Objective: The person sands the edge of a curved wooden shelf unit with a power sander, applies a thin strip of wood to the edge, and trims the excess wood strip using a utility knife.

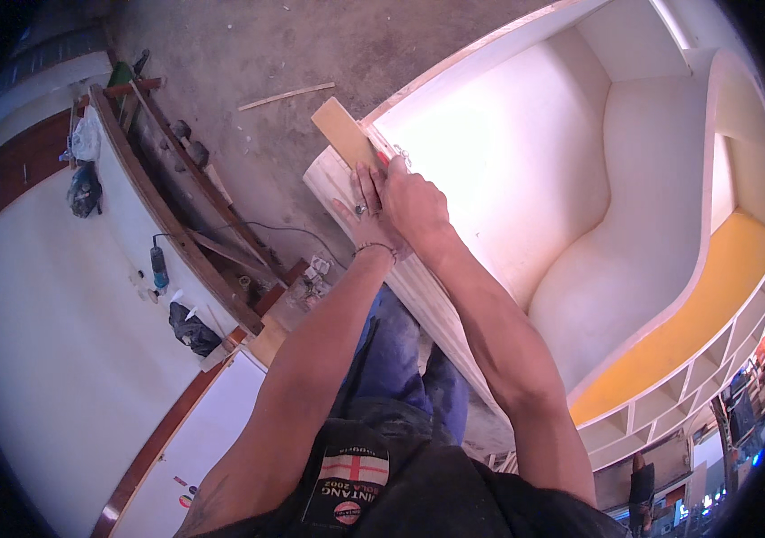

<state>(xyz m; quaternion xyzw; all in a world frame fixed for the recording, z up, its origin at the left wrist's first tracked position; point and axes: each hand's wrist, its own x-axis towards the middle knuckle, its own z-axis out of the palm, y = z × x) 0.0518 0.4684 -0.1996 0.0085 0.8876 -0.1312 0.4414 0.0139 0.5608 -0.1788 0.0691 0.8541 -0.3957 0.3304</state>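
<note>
My left hand point(366, 212) lies with fingers stretched along a flat tan strip point(344, 131). The strip rests on the pale wooden edge board point(333, 184) of a large white curved cabinet point(571, 143). Beside it, my right hand point(416, 204) is closed, and a bit of a small red tool point(383, 158) shows past its fingers. What kind of tool it is stays hidden by the grip. Something thin and pale point(402, 158), perhaps a curl of material, sticks up by the right fingertips at the cabinet's inner rim.
To the left stands a long white-topped panel point(60, 296) bearing a teal power tool point(159, 267) with a cable and dark plastic bags point(191, 330). A thin wooden stick point(286, 96) lies on the concrete floor. Yellow curved shelving point(678, 314) edges the cabinet's right side.
</note>
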